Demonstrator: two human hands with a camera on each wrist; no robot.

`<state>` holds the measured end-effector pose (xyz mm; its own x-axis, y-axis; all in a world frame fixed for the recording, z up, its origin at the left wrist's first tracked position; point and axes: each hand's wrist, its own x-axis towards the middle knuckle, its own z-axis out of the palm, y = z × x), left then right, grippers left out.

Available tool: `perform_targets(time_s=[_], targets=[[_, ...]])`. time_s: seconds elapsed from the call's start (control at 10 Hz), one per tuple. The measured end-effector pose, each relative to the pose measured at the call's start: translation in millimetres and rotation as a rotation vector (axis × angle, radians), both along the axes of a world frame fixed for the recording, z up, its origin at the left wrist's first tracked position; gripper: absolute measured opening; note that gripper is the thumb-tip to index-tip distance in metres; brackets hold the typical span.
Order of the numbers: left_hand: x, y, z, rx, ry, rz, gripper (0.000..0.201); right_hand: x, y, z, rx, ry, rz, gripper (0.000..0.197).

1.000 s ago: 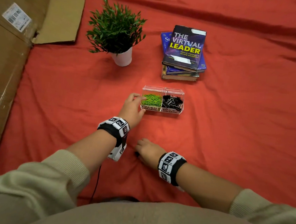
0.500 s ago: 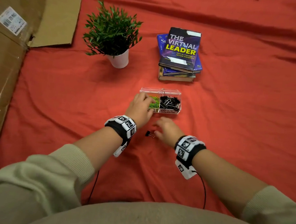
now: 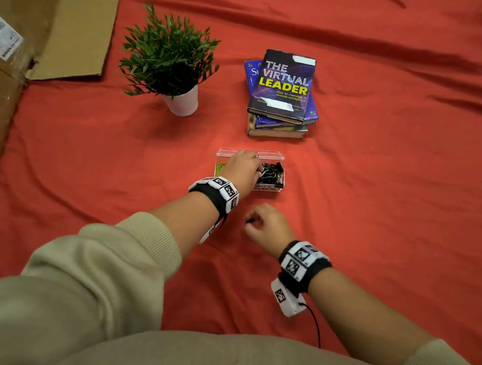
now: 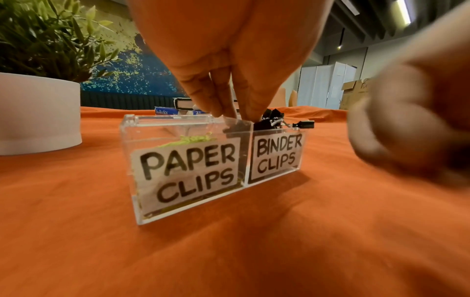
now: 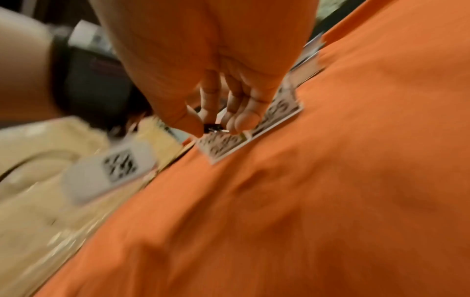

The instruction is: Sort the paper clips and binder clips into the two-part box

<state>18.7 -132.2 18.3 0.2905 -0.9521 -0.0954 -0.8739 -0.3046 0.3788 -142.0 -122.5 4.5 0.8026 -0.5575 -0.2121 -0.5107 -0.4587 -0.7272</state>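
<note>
binder clip (image 5: 213,127) pinched in right hand (image 3: 266,227) grip, near box (image 3: 280,158).

sleeves (image 3: 108,261): pale beige knit, ribbed cuffs | wristbands (image 3: 304,262): black straps on both wrists, ringed with white blocks bearing black square-pattern markers | camera modules (image 3: 284,298): white, marker-tagged, slung under each wrist | cable (image 3: 314,325): thin, black, off the right module

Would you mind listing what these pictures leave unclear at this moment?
- Paper clips: in the head view the left hand covers most of their compartment.
- Binder clip pinched by the right hand: small, blurred in the right wrist view, nearly hidden in the head view.
- Left fingertips: whether they pinch anything at the box divider cannot be told.
</note>
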Motion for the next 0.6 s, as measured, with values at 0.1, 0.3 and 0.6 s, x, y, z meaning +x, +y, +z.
perform_targets(time_s=[0.1, 0.3, 0.6], targets=[[-1, 2, -3, -0.006, -0.054, 0.003, 0.022, -6, -35, 7, -0.007, -0.075, -0.277, 0.012], [-4, 7, 0, -0.092, -0.059, 0.029, 0.019, 3, -70, 11, -0.059, -0.124, -0.336, 0.013], [-4, 16, 1, -0.077, 0.004, -0.002, 0.025, 30, -92, 15, -0.197, 0.017, -0.167, 0.013]])
